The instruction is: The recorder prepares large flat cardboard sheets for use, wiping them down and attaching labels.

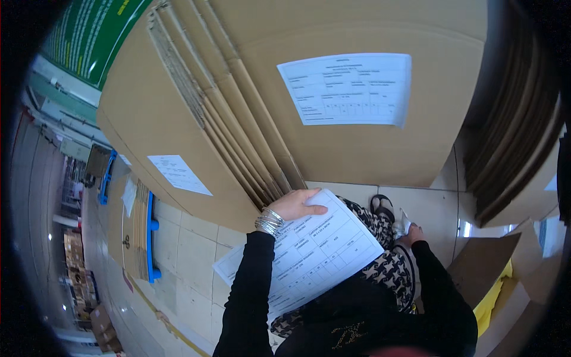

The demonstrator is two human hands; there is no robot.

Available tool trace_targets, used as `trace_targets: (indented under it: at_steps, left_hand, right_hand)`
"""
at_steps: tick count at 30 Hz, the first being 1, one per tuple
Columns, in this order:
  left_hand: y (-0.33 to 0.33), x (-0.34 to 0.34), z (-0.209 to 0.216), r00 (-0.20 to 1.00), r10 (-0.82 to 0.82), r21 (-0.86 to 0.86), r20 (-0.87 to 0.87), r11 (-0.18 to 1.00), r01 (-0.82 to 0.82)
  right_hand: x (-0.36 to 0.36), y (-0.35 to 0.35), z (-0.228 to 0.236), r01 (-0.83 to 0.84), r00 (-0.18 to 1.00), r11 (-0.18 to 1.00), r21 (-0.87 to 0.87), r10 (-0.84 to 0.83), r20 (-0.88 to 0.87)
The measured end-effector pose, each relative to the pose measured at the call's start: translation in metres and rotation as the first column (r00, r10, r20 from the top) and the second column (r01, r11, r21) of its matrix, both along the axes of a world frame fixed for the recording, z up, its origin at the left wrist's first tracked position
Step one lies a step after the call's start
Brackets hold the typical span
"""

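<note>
My left hand (292,205), with silver bangles at the wrist, is closed on the upper edge of printed white sheets (324,253), its thumb on top. The sheets lie slantwise in front of my body. Lower right, my right hand (411,237) is closed around a small whitish, crumpled-looking piece (403,222), too small to make out. Just beyond my left hand stand upright flattened cartons (247,128), their edges toward me. A printed white sheet (348,89) is on the large brown carton panel (380,157), and a smaller one (179,174) is on the left panel (137,128).
More flattened cartons (505,137) stand at the right. Below them is an open box (485,271) with yellow material (492,297). At left, scissors (125,241) lie on cartons beside a blue pallet (151,238). A green board (95,38) hangs upper left.
</note>
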State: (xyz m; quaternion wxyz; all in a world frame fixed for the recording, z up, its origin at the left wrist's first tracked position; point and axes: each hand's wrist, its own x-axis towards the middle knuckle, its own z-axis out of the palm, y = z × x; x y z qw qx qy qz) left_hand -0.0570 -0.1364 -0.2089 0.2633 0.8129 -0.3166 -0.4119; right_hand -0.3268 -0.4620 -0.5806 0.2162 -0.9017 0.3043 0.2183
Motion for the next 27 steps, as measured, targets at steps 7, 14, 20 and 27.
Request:
trace_targets:
  at_steps: [7, 14, 20, 27]
  left_hand:
    - [0.01, -0.001, 0.013, 0.995, 0.055, 0.108, 0.089, 0.992, -0.064]
    - [0.025, 0.0, 0.007, 0.943, 0.03, 0.055, 0.331, 0.997, -0.051]
    - [0.038, -0.006, 0.004, 0.862, 0.095, -0.12, 0.498, 0.992, -0.04]
    - [0.023, 0.021, 0.003, 0.981, -0.109, 0.103, 0.16, 0.99, 0.093]
  right_hand:
    - [0.145, 0.021, 0.245, -0.144, 0.239, 0.967, 0.212, -0.174, 0.955]
    - [0.358, 0.018, 0.314, 0.092, 0.115, 0.949, 0.301, -0.31, 0.944]
    - [0.422, 0.104, 0.335, 0.052, -0.144, 0.984, -0.173, 0.179, 0.973]
    - [0.446, 0.157, 0.367, -0.044, -0.019, 0.626, -0.779, 0.779, 0.627]
